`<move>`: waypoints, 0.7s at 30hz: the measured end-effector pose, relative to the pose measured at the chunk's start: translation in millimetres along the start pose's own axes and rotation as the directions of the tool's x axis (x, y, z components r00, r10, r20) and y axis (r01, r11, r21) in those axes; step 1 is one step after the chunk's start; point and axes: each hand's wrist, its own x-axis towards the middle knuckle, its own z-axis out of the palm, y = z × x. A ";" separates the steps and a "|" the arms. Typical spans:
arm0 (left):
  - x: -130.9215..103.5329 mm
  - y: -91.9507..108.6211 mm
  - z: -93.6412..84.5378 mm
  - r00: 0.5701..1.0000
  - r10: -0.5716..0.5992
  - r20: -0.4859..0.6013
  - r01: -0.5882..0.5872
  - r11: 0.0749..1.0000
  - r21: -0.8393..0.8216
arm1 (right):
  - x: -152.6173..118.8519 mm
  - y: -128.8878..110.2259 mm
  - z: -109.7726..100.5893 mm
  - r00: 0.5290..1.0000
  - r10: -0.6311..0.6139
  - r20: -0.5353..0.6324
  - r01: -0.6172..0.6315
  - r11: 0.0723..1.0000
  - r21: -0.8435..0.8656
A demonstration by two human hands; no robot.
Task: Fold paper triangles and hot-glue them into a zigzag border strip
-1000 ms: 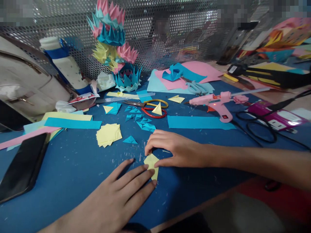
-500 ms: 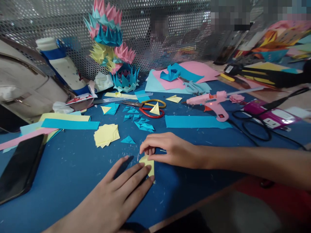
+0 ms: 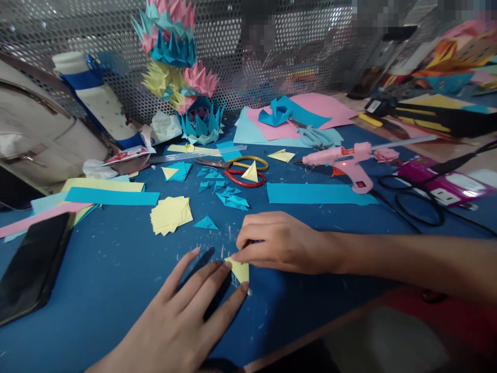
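A small piece of folded yellow paper [image 3: 240,269] lies on the blue table between my hands. My left hand [image 3: 182,311] is open, its fingers spread, with fingertips resting on the paper's left and lower edges. My right hand [image 3: 281,243] is closed, the fingers curled and the thumb pressing the paper's upper corner; part of that corner is hidden beneath it. Beyond my hands are a folded blue triangle [image 3: 206,223], a stack of yellow paper squares [image 3: 171,215] and several small folded blue pieces [image 3: 232,198].
Scissors [image 3: 248,178] with a folded yellow piece on the handles lie farther back. A blue strip [image 3: 318,194] and a pink glue gun [image 3: 349,160] with its cord are at right. A phone [image 3: 34,267] rests at left. A tower of folded paper [image 3: 171,77] stands behind.
My right hand has shifted slightly right, its fingers curling in and the thumb coming down on the paper's upper corner. My left middle fingers have drawn back a little, uncovering more paper.
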 end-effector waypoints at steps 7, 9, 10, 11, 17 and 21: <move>-8.9 2.1 12.5 0.995 -0.050 -0.082 0.047 0.998 -0.038 | 2.8 2.5 0.7 0.993 -0.107 0.041 0.112 0.982 -0.153; -10.5 2.0 15.6 0.996 -0.044 -0.072 0.041 0.999 -0.034 | 3.0 3.4 -2.3 0.991 -0.115 0.063 0.122 0.984 -0.128; -10.7 1.8 16.3 0.998 -0.036 -0.059 0.035 0.999 -0.031 | 2.9 4.0 -4.0 0.991 -0.113 0.070 0.120 0.987 -0.105; -10.6 1.5 16.7 0.998 -0.036 -0.053 0.035 0.999 -0.030 | 2.7 4.6 -5.5 0.992 -0.107 0.074 0.113 0.990 -0.081; -8.8 -0.4 18.5 0.993 -0.048 -0.104 0.043 0.998 -0.053 | 1.3 5.9 -8.4 0.999 -0.034 0.016 0.034 0.999 -0.018; -9.2 -2.6 16.8 0.993 -0.039 -0.107 0.033 0.998 -0.061 | 1.5 1.0 -14.7 0.997 -0.002 0.075 0.007 0.998 -0.061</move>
